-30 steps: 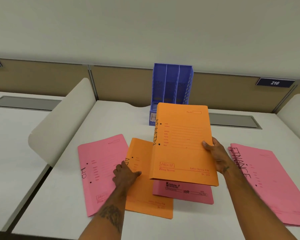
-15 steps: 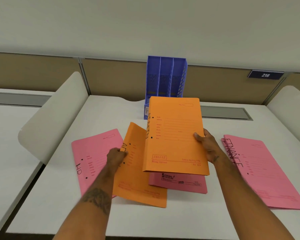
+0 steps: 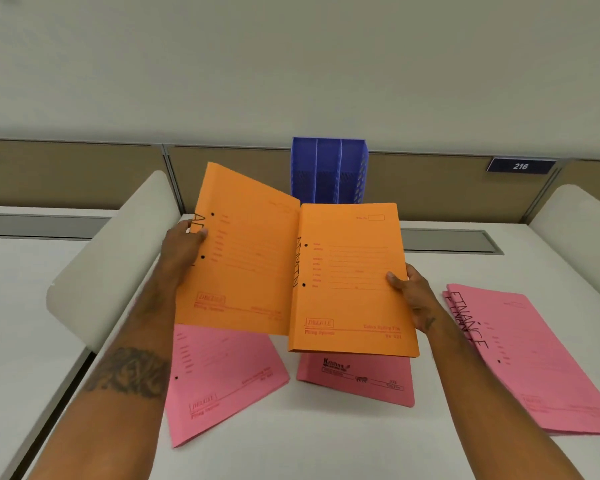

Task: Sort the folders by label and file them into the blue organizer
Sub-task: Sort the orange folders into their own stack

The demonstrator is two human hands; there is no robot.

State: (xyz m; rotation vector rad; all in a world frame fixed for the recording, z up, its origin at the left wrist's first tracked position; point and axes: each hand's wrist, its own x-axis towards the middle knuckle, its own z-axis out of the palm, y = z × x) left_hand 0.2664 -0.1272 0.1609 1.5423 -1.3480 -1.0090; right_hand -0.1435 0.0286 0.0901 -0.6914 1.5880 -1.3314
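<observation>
Two orange folders being held above counter (image 3: 326, 441): left hand (image 3: 182, 242) pinching one (image 3: 243, 258), right hand (image 3: 413, 292) gripping other (image 3: 350, 282); blue organizer (image 3: 328, 171) behind.

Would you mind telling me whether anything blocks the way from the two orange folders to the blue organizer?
Nothing visible does. Both orange folders are held in the air, directly before the blue organizer, whose three visible slots look empty.
</observation>
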